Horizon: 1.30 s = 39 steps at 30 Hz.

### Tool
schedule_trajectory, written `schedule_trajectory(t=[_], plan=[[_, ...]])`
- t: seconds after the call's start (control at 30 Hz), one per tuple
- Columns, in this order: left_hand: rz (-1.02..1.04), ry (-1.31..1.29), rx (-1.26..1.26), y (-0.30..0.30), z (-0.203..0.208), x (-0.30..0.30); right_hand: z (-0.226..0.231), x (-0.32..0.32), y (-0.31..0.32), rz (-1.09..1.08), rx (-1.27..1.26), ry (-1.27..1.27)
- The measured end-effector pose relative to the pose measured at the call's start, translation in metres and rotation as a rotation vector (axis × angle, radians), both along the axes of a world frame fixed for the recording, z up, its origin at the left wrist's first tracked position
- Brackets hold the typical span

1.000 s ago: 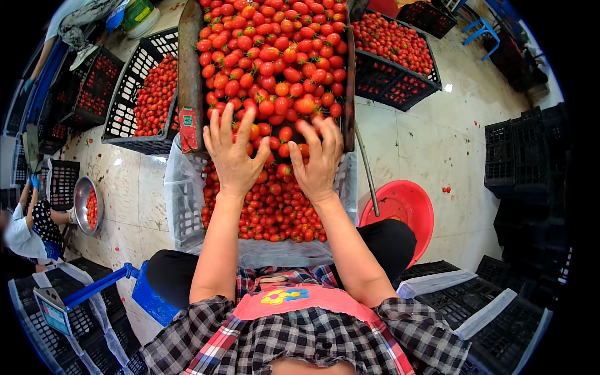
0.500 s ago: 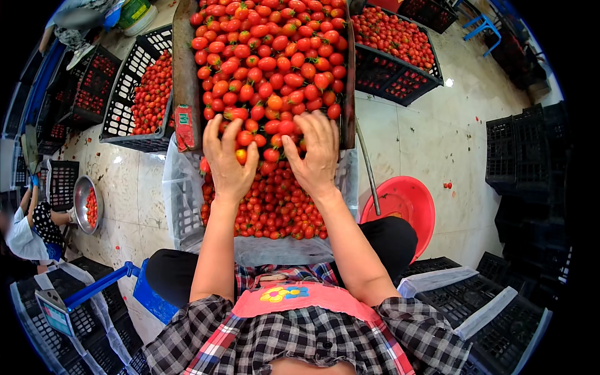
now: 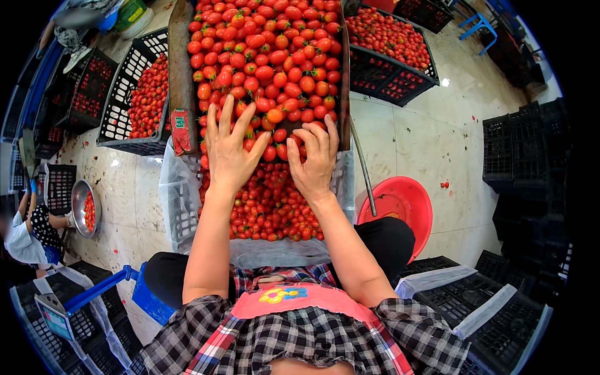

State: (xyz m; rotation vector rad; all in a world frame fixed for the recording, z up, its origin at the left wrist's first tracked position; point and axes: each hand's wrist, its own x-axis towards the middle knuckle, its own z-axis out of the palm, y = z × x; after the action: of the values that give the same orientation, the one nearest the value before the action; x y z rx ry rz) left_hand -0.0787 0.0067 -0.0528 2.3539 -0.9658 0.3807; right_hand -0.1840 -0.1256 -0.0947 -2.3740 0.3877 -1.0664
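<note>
Red cherry tomatoes (image 3: 269, 59) cover a sloping tray with raised side walls (image 3: 182, 69). At the tray's lower edge my left hand (image 3: 230, 150) lies over the tomatoes, palm down, fingers spread. My right hand (image 3: 314, 161) is beside it, its fingers apart and lightly bent over a few tomatoes at the lip; neither hand grips one. Several tomatoes sit in the gap between my thumbs. Under the lip stands a crate lined with translucent white plastic (image 3: 178, 194). Below my wrists, a heap of smaller-looking tomatoes (image 3: 272, 209) fills it.
Black crates of tomatoes stand left (image 3: 119, 119) and right (image 3: 394, 84) of the tray. A red basin (image 3: 415, 209) and a thin rod (image 3: 362, 165) are by my right knee. Stacked black crates (image 3: 515, 150) line the right. At far left a person (image 3: 28, 234) sits near a metal bowl (image 3: 78, 200).
My left hand has spread its fingers and reached slightly farther up the tray. My right hand has drawn slightly nearer me. Tomatoes around the lip have shifted.
</note>
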Motion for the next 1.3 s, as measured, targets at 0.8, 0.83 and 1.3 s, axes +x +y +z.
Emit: schedule_trajectory(t=[0.8, 0.83, 1.3], plan=[[-0.212, -0.092, -0.27, -0.059, 0.012, -0.011, 0.005, 0.005, 0.003, 0.037, -0.084, 0.025], [-0.205, 0.121, -0.316, -0.044, 0.014, -0.019, 0.005, 0.004, 0.002, 0.035, -0.087, 0.01], [0.177, -0.08, 0.155, -0.037, 0.006, 0.02, 0.01, 0.006, 0.002, -0.12, -0.105, 0.097]])
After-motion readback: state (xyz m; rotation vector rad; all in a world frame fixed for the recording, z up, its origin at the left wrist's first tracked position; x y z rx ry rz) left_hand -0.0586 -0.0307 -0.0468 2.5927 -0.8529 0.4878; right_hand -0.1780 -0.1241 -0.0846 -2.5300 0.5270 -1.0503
